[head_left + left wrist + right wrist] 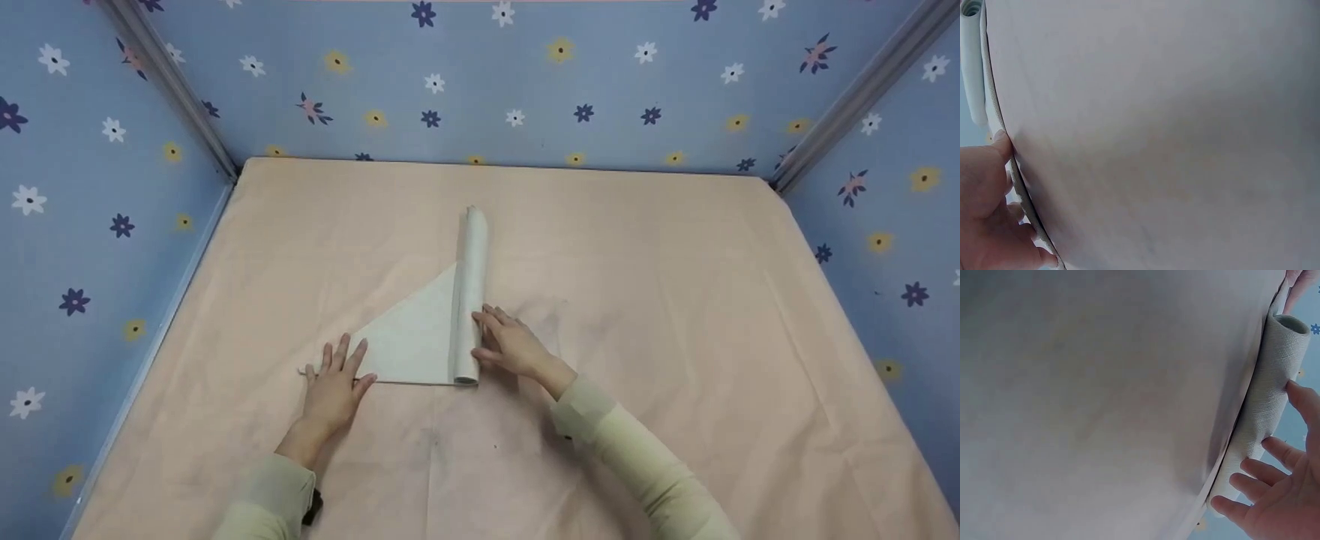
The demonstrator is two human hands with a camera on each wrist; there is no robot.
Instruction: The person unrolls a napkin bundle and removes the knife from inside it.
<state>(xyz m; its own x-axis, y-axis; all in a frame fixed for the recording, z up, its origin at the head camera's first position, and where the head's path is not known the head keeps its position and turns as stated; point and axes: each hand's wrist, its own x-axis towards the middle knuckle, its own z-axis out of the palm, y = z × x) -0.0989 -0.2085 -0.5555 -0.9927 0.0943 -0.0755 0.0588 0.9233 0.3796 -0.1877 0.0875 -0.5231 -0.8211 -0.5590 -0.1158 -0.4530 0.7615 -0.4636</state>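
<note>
A pale grey-green cloth (412, 334) lies on the table, its right part wound into a roll (471, 292) that points away from me. Left of the roll the cloth stays flat as a triangle narrowing to a corner on the left. My left hand (334, 390) rests with spread fingers on that corner. On the roll's near right side, the fingertips of my right hand (514, 346) touch it. The right wrist view shows the roll's hollow end (1292, 324) and my slightly bent fingers (1258, 472) against its side, not wrapped round it.
A peach tablecloth (637, 247) with faint creases covers the table. Blue flowered panels (480, 82) stand along the back and both sides, joined by grey posts (862, 97) at the corners.
</note>
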